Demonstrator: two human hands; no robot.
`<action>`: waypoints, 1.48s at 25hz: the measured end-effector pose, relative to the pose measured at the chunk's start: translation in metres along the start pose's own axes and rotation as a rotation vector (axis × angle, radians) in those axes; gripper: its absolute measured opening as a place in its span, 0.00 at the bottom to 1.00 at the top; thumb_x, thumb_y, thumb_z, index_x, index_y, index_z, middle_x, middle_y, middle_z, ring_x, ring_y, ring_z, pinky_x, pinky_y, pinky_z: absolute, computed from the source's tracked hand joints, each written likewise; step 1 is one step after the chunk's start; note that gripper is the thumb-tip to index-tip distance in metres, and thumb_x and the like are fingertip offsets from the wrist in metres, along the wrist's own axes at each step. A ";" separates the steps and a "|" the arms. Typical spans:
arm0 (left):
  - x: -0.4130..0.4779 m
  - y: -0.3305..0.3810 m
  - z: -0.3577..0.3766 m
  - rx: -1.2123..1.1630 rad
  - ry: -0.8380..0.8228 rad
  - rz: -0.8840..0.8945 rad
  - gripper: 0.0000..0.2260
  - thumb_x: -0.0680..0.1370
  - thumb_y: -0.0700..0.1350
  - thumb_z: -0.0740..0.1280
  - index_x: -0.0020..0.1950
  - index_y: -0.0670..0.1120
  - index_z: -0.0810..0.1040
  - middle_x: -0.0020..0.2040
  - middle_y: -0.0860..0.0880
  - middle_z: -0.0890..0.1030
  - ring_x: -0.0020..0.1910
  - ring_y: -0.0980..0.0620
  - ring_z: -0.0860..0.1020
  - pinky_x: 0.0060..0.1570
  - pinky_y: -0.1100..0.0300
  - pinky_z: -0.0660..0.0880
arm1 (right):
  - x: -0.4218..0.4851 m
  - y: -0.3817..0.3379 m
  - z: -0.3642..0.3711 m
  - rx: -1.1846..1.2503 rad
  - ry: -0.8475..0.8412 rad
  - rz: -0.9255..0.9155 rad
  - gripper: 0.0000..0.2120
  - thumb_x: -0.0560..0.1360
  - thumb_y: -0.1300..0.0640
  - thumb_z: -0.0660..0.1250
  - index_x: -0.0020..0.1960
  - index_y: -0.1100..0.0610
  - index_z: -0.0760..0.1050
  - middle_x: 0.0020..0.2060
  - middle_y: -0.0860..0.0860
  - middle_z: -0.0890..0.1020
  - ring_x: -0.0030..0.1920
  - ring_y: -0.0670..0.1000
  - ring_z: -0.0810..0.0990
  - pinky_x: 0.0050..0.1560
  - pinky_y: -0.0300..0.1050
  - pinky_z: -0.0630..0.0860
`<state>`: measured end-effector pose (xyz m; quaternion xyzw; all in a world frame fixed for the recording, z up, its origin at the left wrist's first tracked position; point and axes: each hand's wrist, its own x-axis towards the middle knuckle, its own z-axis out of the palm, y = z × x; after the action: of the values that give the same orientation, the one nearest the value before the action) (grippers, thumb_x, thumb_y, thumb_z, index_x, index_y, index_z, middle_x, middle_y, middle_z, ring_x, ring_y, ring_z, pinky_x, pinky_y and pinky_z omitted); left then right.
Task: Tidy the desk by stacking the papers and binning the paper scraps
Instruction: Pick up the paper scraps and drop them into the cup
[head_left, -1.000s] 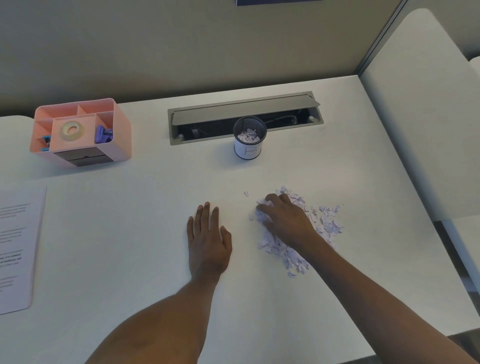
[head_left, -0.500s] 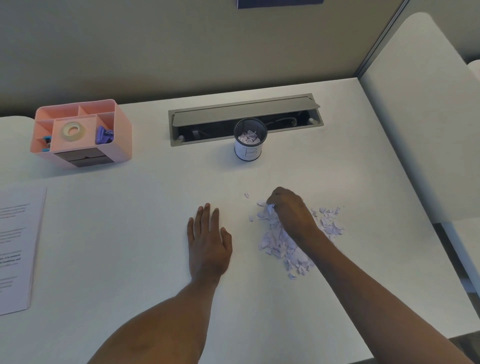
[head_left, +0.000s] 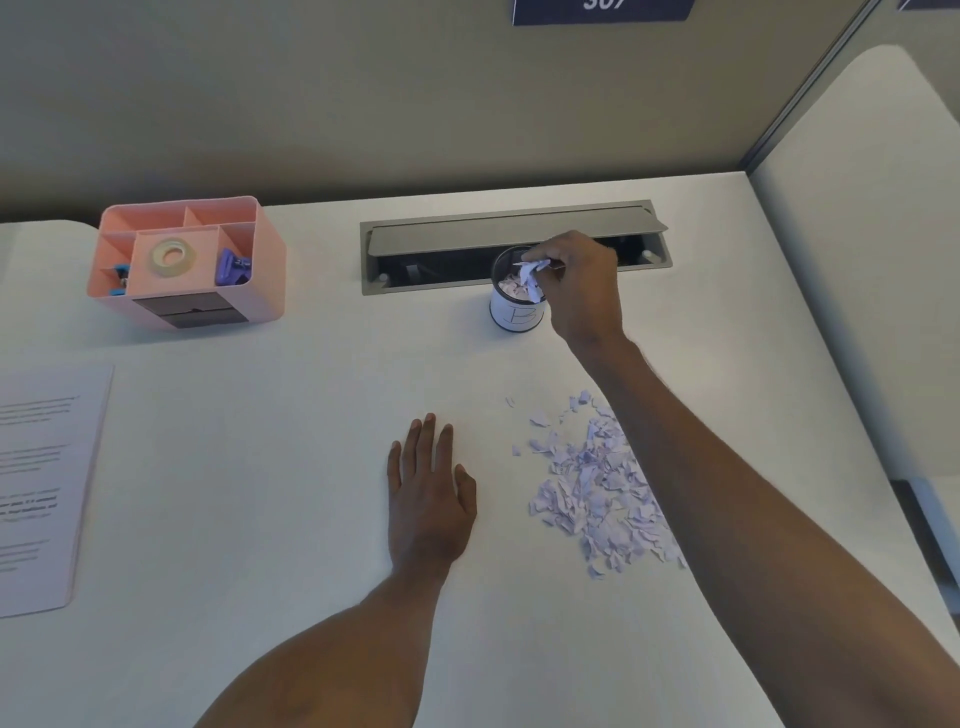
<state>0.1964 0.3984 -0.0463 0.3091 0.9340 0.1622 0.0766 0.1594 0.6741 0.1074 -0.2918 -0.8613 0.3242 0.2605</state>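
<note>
Since leaving pile (head_left: 597, 488), right hand (head_left: 582, 291) pinches scraps (head_left: 531, 274)

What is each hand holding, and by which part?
The right hand pinches a clump of paper scraps by its top, over the bin; the left hand holds nothing.

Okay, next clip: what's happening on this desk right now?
The person's right hand pinches a bunch of paper scraps over the small bin, which already holds some. The left hand rests flat on the desk. A scrap pile lies beside it, and a printed sheet sits at the left edge.
</note>
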 end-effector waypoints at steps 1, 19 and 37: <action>0.000 0.000 0.000 -0.001 0.001 0.000 0.24 0.85 0.48 0.57 0.82 0.47 0.65 0.86 0.47 0.59 0.86 0.48 0.54 0.85 0.45 0.51 | 0.008 0.001 0.005 -0.042 -0.049 0.024 0.10 0.76 0.69 0.68 0.53 0.62 0.86 0.50 0.58 0.85 0.49 0.52 0.82 0.51 0.37 0.77; 0.000 -0.001 0.000 -0.002 0.021 0.008 0.24 0.85 0.48 0.56 0.81 0.45 0.66 0.85 0.46 0.62 0.86 0.46 0.57 0.84 0.43 0.53 | -0.075 0.062 -0.026 -0.210 -0.194 0.223 0.09 0.78 0.58 0.70 0.58 0.58 0.82 0.53 0.55 0.84 0.51 0.55 0.83 0.55 0.52 0.80; -0.001 0.000 -0.003 0.009 0.006 0.018 0.24 0.86 0.47 0.58 0.82 0.44 0.65 0.85 0.44 0.61 0.85 0.44 0.56 0.84 0.43 0.53 | -0.168 0.080 -0.018 -0.401 -0.337 0.416 0.10 0.77 0.61 0.70 0.58 0.59 0.79 0.55 0.57 0.75 0.48 0.58 0.80 0.46 0.46 0.78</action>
<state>0.1966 0.3973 -0.0437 0.3175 0.9320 0.1596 0.0711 0.3143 0.6177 0.0187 -0.4493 -0.8608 0.2383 -0.0198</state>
